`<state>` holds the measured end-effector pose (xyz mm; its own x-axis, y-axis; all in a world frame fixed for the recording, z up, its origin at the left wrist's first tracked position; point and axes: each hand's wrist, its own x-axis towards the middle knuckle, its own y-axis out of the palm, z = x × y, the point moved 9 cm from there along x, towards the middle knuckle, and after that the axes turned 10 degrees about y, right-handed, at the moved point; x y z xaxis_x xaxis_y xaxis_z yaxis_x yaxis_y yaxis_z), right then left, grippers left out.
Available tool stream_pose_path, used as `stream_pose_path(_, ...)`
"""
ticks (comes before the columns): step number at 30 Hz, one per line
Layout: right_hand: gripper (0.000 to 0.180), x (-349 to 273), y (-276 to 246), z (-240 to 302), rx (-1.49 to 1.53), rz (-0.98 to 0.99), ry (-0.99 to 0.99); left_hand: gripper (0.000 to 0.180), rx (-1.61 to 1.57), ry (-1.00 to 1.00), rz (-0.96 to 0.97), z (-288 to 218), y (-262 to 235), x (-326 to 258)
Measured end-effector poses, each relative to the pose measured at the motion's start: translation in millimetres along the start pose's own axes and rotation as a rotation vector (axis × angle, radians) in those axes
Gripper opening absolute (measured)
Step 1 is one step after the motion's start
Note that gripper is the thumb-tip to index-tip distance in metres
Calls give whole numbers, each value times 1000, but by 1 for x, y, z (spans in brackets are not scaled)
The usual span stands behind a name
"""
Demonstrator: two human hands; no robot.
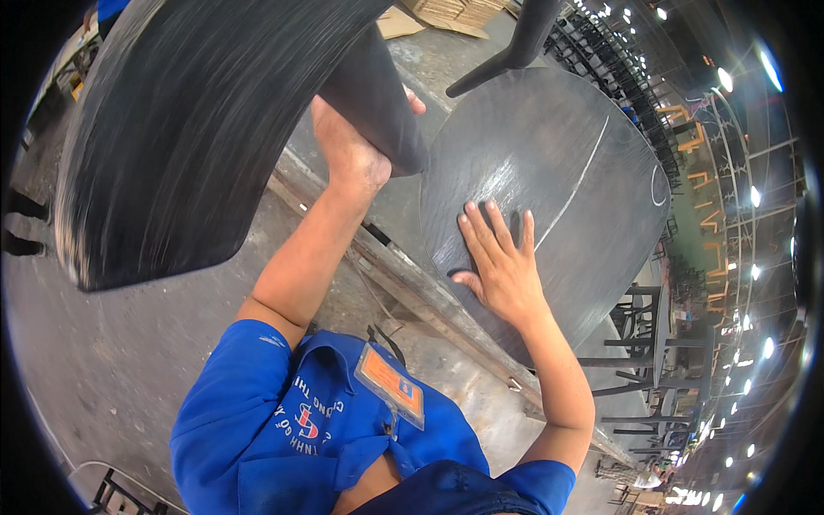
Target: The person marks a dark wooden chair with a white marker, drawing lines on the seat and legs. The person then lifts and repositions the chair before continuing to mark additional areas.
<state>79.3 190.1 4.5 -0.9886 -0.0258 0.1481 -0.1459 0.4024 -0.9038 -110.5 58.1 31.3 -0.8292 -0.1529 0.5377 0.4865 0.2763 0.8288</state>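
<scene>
A black wooden chair fills the upper part of the head view, its curved backrest [189, 129] rising close at the upper left. My left hand [350, 153] is closed round the thick dark post [369, 99] beside the backrest; part of the fingers is hidden behind it. To the right lies the broad rounded seat [592, 215], marked with a pale straight line and a small pale curve near its far right edge. My right hand [502, 257] rests flat on the seat's left portion, fingers spread, holding nothing. Another dark post [515, 51] stands at the seat's far edge.
A long worn rail [412, 279] runs diagonally below the seat, in front of my body. Cardboard [455, 13] lies at the top. Dark chair frames [639, 352] stand at the right, with rows of them farther off. Another person's feet [26, 225] show at far left.
</scene>
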Motion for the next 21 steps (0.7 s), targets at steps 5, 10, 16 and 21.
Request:
stream_pose_path(5, 78, -14, -2, 10, -13, 34, -11, 36, 86, 188, 91, -25, 2, -9)
stream_pose_path(10, 81, 4, 3, 22, -24, 27, -77, 37, 90, 242, 133, -30, 0, -11)
stream_pose_path(16, 83, -21, 9, 16, 4, 132, -103, 25, -126, 32, -132, -1, 0, -13)
stream_pose_path(21, 84, -38, 5, 15, -19, 93, -110, 25, -109, 54, -175, 3, 4, -8)
